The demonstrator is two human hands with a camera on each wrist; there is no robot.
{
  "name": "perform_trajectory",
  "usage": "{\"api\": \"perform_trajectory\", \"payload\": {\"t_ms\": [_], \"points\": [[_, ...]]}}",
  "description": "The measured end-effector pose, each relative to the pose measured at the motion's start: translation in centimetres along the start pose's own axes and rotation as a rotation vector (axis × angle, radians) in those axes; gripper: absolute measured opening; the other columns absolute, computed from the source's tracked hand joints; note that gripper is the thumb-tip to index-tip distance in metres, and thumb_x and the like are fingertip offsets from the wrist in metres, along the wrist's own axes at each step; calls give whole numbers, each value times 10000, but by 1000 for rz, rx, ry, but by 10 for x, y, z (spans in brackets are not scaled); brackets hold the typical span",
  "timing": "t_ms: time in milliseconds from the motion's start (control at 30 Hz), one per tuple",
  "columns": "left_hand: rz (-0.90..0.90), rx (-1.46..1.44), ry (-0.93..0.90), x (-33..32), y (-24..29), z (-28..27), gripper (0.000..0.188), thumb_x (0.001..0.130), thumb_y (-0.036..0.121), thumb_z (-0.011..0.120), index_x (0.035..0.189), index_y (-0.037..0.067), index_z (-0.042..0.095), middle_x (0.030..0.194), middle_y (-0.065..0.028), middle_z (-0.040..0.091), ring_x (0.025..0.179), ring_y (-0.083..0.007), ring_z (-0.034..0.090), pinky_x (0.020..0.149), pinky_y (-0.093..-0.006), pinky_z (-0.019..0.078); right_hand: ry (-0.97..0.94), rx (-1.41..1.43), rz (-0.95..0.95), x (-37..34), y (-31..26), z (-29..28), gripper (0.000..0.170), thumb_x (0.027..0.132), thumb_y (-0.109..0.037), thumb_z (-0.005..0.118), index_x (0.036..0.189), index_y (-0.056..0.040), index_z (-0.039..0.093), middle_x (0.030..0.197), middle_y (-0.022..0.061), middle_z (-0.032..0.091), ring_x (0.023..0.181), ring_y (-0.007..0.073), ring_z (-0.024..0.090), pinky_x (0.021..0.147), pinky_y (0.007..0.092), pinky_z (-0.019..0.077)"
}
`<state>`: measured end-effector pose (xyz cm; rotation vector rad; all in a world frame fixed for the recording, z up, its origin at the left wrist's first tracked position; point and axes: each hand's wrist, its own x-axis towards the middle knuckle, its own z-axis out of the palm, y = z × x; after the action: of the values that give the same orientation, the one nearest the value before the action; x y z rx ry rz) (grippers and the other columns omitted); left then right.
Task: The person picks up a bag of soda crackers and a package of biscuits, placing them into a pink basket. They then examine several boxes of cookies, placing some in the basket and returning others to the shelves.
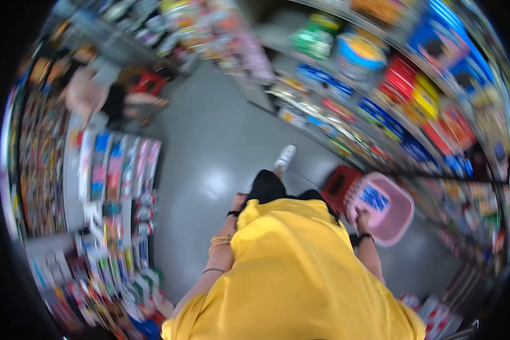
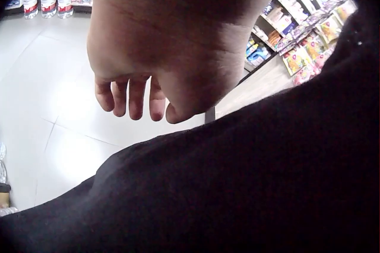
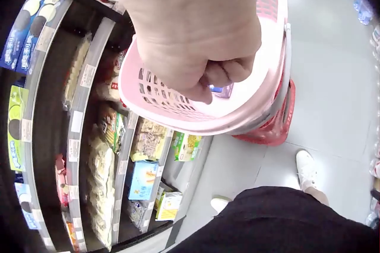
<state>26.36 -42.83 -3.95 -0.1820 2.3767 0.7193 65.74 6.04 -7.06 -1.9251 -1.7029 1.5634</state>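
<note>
My right hand point(image 1: 362, 219) is over the near side of a pink basket point(image 1: 401, 218), which has a blue-patterned item point(image 1: 374, 198) inside. In the right wrist view the fingers of that hand point(image 3: 196, 39) are curled at the pink basket point(image 3: 172, 113); the part they grip is hidden beneath them. A grey handle point(image 3: 287, 57) lies along its far rim. My left hand point(image 1: 239, 201) hangs beside the dark shorts point(image 1: 266, 184). Its fingers are loosely bent and hold nothing in the left wrist view, where the hand point(image 2: 166, 57) is above dark cloth point(image 2: 225, 176).
A red basket point(image 3: 274, 128) is under or behind the pink one. Stocked shelves point(image 1: 345, 102) stand ahead and to the right, with a display rack point(image 1: 116, 164) on the left. Someone in a pink top point(image 1: 86, 95) is at the upper left. Grey floor point(image 1: 204, 124) runs between the shelves.
</note>
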Motion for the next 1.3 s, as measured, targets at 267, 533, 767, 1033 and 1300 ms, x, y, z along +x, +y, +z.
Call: {"api": "perform_trajectory", "payload": {"t_ms": [267, 533, 767, 1033, 1300], "points": [[14, -6, -148, 72, -63, 15, 399, 841, 318, 712, 1046, -23, 689, 883, -120, 730, 764, -206, 665, 731, -357, 544, 66, 131, -7, -8, 13, -8, 121, 766, -5, 691, 722, -45, 586, 599, 58, 583, 513, 148, 586, 451, 298, 454], [-12, 135, -108, 28, 2, -23, 317, 853, 266, 665, 997, -17, 677, 858, -106, 700, 786, -213, 641, 735, -346, 516, 78, -8, 245, 26, 14, -45, 603, 710, -18, 739, 1270, -55, 518, 973, 179, 642, 740, 267, 678, 625, 366, 566], [-14, 212, -99, 2, -26, -45, 331, 862, 278, 656, 1005, -20, 674, 919, -148, 720, 848, -246, 667, 796, -363, 517, -4, -696, -136, 68, -14, -51, 716, 690, -26, 734, 1351, -136, 483, 1368, 230, 428, 1243, 419, 492, 1059, 457, 447], [-59, 338, -43, -40, -46, -65, 321, 864, 278, 643, 993, -13, 684, 895, -164, 723, 863, -269, 693, 795, -379, 527, -57, -965, -263, 101, -43, -42, 752, 749, 33, 665, 1438, -109, 401, 1503, 176, 359, 1360, 401, 390, 1081, 477, 427], [-168, 230, -28, -60, -47, -77, 373, 842, 319, 663, 1023, -7, 664, 920, -138, 708, 884, -251, 664, 815, -363, 517, -27, -1217, -269, 129, -23, -10, 969, 715, -22, 743, 1541, -139, 249, 1570, 155, 286, 1409, 392, 336, 1094, 517, 384]]}}
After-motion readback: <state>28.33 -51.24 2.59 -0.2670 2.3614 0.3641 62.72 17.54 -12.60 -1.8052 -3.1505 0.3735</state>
